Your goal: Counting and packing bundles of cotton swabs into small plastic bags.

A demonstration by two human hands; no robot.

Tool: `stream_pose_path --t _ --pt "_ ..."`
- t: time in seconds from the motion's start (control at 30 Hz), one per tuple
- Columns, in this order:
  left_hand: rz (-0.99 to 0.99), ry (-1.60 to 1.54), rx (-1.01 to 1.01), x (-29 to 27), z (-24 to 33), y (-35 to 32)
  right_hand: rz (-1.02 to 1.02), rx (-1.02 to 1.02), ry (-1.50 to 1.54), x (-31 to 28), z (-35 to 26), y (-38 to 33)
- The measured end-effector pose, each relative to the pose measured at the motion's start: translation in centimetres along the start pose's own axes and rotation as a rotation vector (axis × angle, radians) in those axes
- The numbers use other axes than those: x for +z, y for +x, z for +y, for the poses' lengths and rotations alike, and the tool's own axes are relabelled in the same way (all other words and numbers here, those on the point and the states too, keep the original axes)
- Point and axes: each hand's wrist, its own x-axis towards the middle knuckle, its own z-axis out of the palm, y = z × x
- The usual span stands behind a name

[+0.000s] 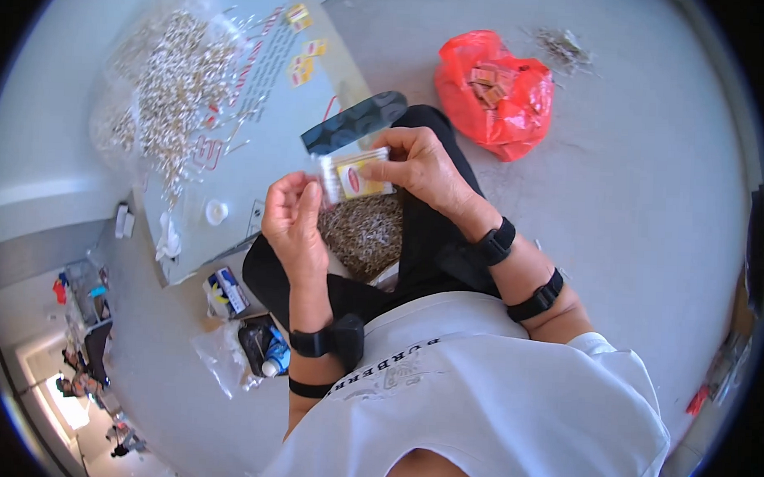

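Small yellow matchbox point(360, 178) at frame centre, pinched in my right hand point(418, 164), tray pushed partway out toward my left hand point(292, 218). Left fingers curled just beside the tray end, touching or not I can't tell. Held above the heap of matchsticks point(365, 229) in my lap, probably so spills land there. Bigger matchstick pile point(173, 88) upper left; red bag point(496, 91) of boxes upper right.

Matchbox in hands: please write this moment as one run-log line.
right hand: holds small yellow matchbox | left hand: beside it, fingers curled | below: heap of matchsticks on lap
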Motion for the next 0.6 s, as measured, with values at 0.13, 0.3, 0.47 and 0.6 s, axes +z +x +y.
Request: stream_pose_path --t 0.13,0.3,0.47,0.6 --pt "-0.067 0.057 -0.162 -1.6 -1.5 0.2 0.437 0.052 0.250 -4.6 1.5 0.0" --pt "-0.136 0.042 -0.231 -0.9 -2.6 0.2 0.871 -0.047 0.135 -13.7 5.4 1.0" --pt "-0.189 0.077 -0.249 -0.7 -3.2 0.4 0.956 0.103 0.224 -17.2 9.4 0.6" --pt "-0.142 0.172 -0.293 -3.1 -3.4 0.4 0.798 0.223 0.103 -15.2 11.1 -0.2"
